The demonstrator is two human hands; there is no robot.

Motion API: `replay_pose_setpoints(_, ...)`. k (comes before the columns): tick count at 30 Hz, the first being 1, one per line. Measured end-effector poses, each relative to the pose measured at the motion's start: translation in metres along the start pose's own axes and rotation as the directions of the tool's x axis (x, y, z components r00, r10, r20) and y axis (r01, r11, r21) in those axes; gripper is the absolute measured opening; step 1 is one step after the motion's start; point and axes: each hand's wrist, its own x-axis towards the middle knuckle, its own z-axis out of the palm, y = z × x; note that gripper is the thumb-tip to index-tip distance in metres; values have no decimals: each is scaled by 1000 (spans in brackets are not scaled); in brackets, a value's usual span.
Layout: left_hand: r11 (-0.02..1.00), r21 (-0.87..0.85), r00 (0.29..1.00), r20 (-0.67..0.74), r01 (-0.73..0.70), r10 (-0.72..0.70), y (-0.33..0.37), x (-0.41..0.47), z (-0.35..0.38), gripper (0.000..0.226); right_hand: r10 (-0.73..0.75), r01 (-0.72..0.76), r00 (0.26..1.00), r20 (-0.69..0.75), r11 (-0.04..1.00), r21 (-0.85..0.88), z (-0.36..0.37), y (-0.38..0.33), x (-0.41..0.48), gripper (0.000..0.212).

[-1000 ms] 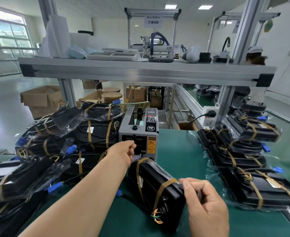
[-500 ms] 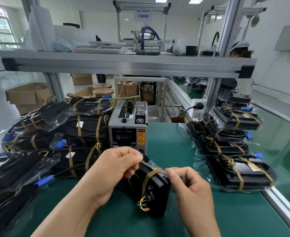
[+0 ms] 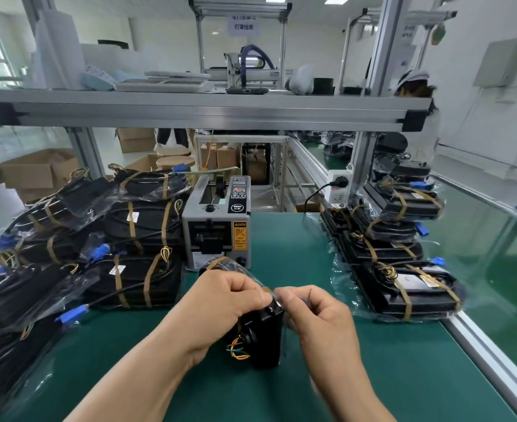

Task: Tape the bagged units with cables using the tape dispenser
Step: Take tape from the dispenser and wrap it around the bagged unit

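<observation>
A black bagged unit [image 3: 262, 339] with coloured wires stands on end on the green mat, just in front of the grey tape dispenser [image 3: 217, 222]. My left hand [image 3: 220, 306] grips its top from the left. My right hand [image 3: 315, 315] pinches the clear bag and a strip of brown tape at the unit's upper right edge. The two hands nearly touch over the top. A brown tape band shows on the unit behind my left hand. The unit's far side is hidden by my hands.
Taped bagged units with blue connectors are piled at the left [image 3: 135, 239], and a neater stack stands at the right [image 3: 397, 254]. An aluminium shelf [image 3: 208, 109] crosses overhead. A power strip [image 3: 338, 187] sits behind. The table's metal edge [image 3: 494, 360] runs along the right.
My left hand left the dispenser and came back onto the unit's top. The unit was tipped up on end, and both hands closed together over its upper edge.
</observation>
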Motion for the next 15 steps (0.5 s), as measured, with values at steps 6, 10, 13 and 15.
replay_pose_setpoints(6, 999, 51, 999, -51, -6, 9, -3, 0, 3, 21, 7, -7, 1000, 6, 1000, -7, 2, 1, -2, 13)
replay_pose_setpoints(10, 993, 118, 996, -82, -24, 34, -5, 0, 4, 23, 11, -11, 1000, 10, 1000, 0, 2, 1, -2, 14)
replay_pose_setpoints(13, 991, 130, 995, -89, -35, 47, -6, 0, 4, 24, 11, -12, 1000, 13, 1000, 11, 2, 2, -2, 15)
replay_pose_setpoints(15, 990, 135, 994, -94, -44, 57, -6, -1, 4, 24, 15, -15, 1000, 9, 1000, 7, 2, 2, -1, 14)
